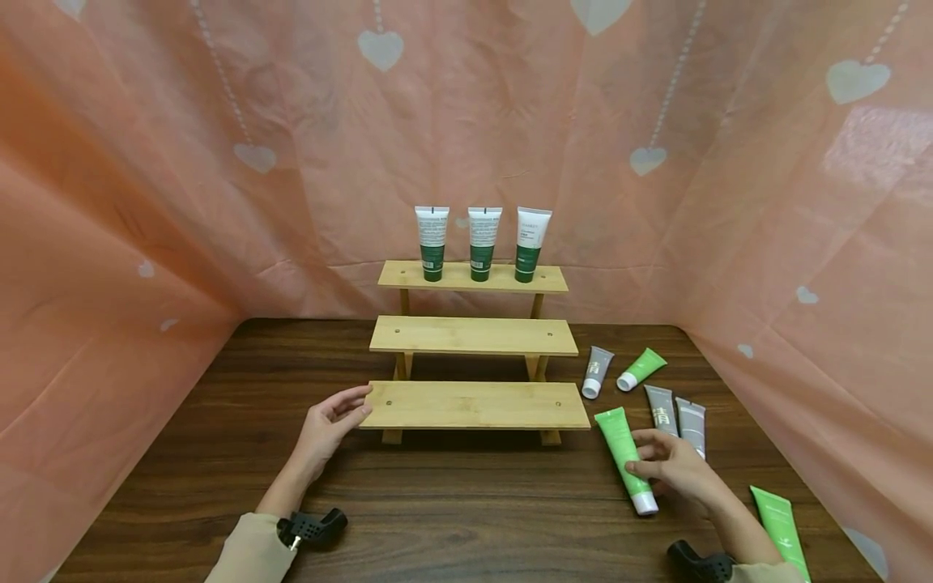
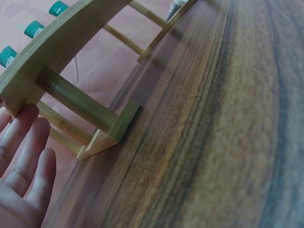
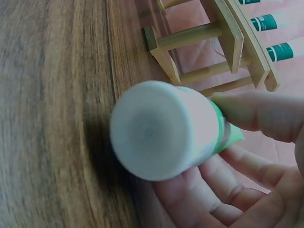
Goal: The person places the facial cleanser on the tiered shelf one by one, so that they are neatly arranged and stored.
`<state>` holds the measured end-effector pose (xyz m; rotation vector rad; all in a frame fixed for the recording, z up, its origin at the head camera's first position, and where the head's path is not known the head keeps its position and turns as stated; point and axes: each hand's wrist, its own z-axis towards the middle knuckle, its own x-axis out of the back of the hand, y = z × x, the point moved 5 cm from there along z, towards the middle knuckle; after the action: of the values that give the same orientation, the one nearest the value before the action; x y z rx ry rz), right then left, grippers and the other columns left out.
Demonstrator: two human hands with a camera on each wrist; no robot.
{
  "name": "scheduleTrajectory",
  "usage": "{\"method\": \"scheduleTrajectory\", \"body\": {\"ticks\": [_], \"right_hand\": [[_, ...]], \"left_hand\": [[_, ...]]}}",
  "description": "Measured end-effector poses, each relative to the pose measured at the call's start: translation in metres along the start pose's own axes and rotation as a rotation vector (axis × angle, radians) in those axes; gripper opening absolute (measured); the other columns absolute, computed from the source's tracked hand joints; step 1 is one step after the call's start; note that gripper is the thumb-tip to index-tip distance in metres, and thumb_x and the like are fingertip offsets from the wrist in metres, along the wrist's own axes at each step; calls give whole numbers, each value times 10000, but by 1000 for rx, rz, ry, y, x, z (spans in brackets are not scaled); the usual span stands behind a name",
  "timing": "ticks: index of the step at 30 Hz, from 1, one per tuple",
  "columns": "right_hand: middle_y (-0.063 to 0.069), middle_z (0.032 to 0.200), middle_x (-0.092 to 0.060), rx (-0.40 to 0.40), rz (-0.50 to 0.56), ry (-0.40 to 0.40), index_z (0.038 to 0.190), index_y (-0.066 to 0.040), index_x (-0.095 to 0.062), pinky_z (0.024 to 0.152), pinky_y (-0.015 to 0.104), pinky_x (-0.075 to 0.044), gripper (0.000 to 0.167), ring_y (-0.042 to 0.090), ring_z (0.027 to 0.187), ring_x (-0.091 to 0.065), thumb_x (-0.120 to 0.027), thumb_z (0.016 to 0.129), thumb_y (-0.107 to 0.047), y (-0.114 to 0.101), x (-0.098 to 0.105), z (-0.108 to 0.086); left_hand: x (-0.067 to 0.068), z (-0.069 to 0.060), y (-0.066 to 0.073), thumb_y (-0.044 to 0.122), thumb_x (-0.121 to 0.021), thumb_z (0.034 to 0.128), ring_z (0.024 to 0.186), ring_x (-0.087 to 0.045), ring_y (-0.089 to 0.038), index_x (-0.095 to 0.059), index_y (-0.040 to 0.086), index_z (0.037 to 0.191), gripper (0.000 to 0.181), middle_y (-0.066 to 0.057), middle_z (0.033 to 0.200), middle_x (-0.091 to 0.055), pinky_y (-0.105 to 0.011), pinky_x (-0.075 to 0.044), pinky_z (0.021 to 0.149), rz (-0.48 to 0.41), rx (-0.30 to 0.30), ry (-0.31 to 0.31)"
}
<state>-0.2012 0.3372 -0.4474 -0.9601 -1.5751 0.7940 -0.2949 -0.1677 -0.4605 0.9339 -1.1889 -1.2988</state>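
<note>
A three-tier wooden rack point(image 1: 474, 406) stands on the table, with three white-and-green tubes point(image 1: 432, 243) upright on its top tier. The left hand point(image 1: 324, 429) touches the left end of the lowest tier; in the left wrist view the fingers of this hand point(image 2: 23, 161) lie at the board's corner. To the rack's right, the right hand point(image 1: 674, 468) holds a green tube point(image 1: 622, 453) between thumb and fingers, its white cap point(image 3: 152, 130) pointing at the right wrist camera. That tube is tilted, cap end lower and toward the person.
Right of the rack lie a grey tube point(image 1: 595, 372) and a small green tube point(image 1: 641, 370). Two more grey tubes point(image 1: 691, 425) lie behind the right hand, and another green tube point(image 1: 780, 526) lies by the right forearm. Pink curtains point(image 1: 313, 186) surround the table's back and sides.
</note>
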Motion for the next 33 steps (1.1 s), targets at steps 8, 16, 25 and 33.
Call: {"method": "scheduleTrajectory", "body": {"ticks": [8,16,25,33], "right_hand": [[212,1062,-592,33,64,68,1373,75,-289,689,410,-530,701,215,831,-620,-689,846,-156,-8,9,3],[278,1171,-513,87,113,134,1386,69,-270,699,388,-535,684,128,829,-620,-667,868,-135,-21,17,3],[-5,1042,-562,226,203,222,1318,-2,-316,690,321,-540,591,44,833,-607,-676,855,-76,-38,24,3],[-42,1009,-534,340,309,281,1211,-122,-379,668,246,-530,476,13,852,-597,-656,847,7,-55,20,2]], "left_hand": [[0,1,-2,297,-693,845,987,-583,-154,-605,75,1221,445,-154,1125,-593,-228,-490,780,-3,4,0],[0,0,2,296,-702,837,959,-594,-151,-614,84,1205,434,-138,1100,-605,-241,-498,754,6,10,-1],[1,-1,5,282,-702,839,959,-596,-148,-614,85,1202,422,-134,1104,-607,-249,-504,745,6,9,-9],[0,-1,4,296,-697,841,956,-604,-152,-607,90,1214,435,-139,1115,-604,-271,-510,746,4,20,-25]]}}
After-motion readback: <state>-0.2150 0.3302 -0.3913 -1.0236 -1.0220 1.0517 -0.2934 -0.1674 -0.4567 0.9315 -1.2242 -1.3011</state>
